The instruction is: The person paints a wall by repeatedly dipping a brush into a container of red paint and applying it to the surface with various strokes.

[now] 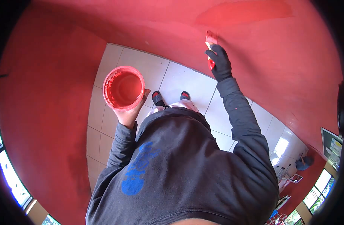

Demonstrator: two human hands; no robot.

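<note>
My left hand (131, 114), bare, supports a round tub (106, 84) from below and the side, its thumb near the rim. Red paint (126, 89) lies inside, and more is smeared over the inner wall. In a dark glove, my right hand (220, 62) grips a paintbrush (211, 40) by its handle, which has a red end. The brush's reddened bristles point up against the red wall (172, 35) in front of me. Above the brush, a brighter red patch (246, 12) stands out on that wall.
Another red wall (44, 101) rises at my left, meeting the front one in a corner. White floor tiles (183, 77) lie under my feet. Toward the right are a framed picture (332, 146), a crouching person (303, 163) and metal-framed furniture (291, 180).
</note>
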